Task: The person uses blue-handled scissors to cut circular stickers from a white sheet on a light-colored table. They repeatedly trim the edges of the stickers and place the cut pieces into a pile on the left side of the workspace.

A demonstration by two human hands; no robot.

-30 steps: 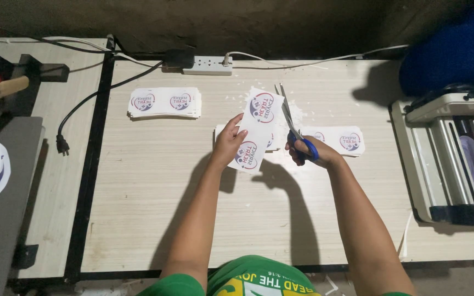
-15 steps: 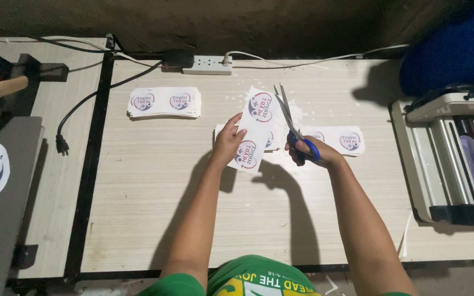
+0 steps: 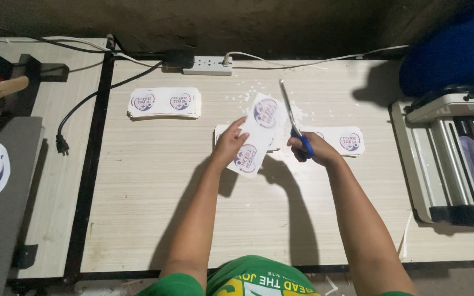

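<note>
I see left hand (image 3: 230, 143) pinching a printed sticker strip (image 3: 258, 133) above the table (image 3: 154, 192), right hand (image 3: 309, 148) gripping blue-handled scissors (image 3: 292, 121) at its edge, trimmed stack (image 3: 164, 102) done, uncut strips (image 3: 341, 141) left.

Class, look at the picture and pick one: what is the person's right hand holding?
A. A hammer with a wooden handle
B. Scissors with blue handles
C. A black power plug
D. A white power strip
B: the right hand grips the blue-handled scissors, blades pointing away along the edge of the printed sheet that the left hand holds.
</note>
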